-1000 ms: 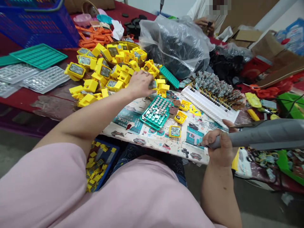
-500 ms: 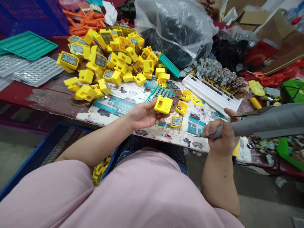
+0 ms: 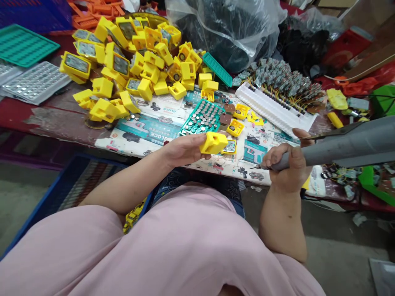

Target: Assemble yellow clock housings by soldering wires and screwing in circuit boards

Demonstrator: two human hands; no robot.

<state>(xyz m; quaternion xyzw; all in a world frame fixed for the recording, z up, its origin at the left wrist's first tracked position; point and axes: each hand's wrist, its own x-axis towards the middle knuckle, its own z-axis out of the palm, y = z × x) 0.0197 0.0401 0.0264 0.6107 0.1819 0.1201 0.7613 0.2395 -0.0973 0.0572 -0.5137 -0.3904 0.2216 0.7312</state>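
My left hand [image 3: 187,150] grips a small yellow plastic housing [image 3: 213,143] above the front of the table, thumb on top. My right hand [image 3: 288,164] is wrapped round a grey electric screwdriver [image 3: 333,142], whose thin bit points left, apart from the housing. Just behind the held piece lies another yellow housing [image 3: 230,146] with a grey inside. Two open yellow shells [image 3: 235,128] rest farther back. Left of them is a green tray [image 3: 197,119] covered with button cells.
A large heap of yellow housings [image 3: 151,72] fills the back left. A white rack [image 3: 268,107] with wired grey parts [image 3: 284,84] stands at the back right. Behind is a clear plastic bag [image 3: 228,28]. A blue crate [image 3: 58,193] sits below the table's left side.
The yellow housing in my left hand has turned, from its perforated face showing to a side with a recess. The view has shifted slightly; my right hand still holds the screwdriver.
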